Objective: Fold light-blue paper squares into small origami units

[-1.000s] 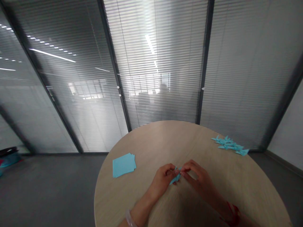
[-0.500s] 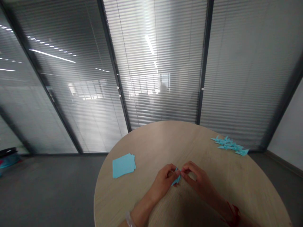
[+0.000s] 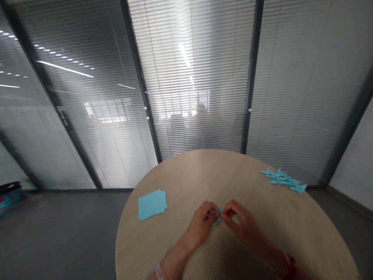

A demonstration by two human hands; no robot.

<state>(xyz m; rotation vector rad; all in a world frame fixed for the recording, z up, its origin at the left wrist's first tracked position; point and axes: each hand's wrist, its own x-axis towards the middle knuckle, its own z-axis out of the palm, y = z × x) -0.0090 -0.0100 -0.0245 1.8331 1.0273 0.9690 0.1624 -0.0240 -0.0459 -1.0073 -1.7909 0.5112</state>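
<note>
Between my two hands is a small piece of folded blue paper (image 3: 216, 221), mostly covered by fingers. My left hand (image 3: 204, 217) pinches it with thumb and fingers from the left. From the right, my right hand (image 3: 237, 216) has thumb and index fingertip pressed together at the paper's edge. The fingers hide its exact folded shape. Left of my hands lies a stack of blue paper sheets (image 3: 152, 204). Several folded blue paper figures (image 3: 282, 179) sit in a cluster near the table's right edge.
The round wooden table (image 3: 204, 171) has a curved edge on its far side and both flanks. Behind it stands a glass partition with blinds (image 3: 198, 132). A dark-rimmed blue object (image 3: 11, 194) rests on the floor at far left.
Both hands stay nearly in place over the table. The blue paper between them has shifted slightly, with less of its lower part showing. The stack and the folded figures have not moved.
</note>
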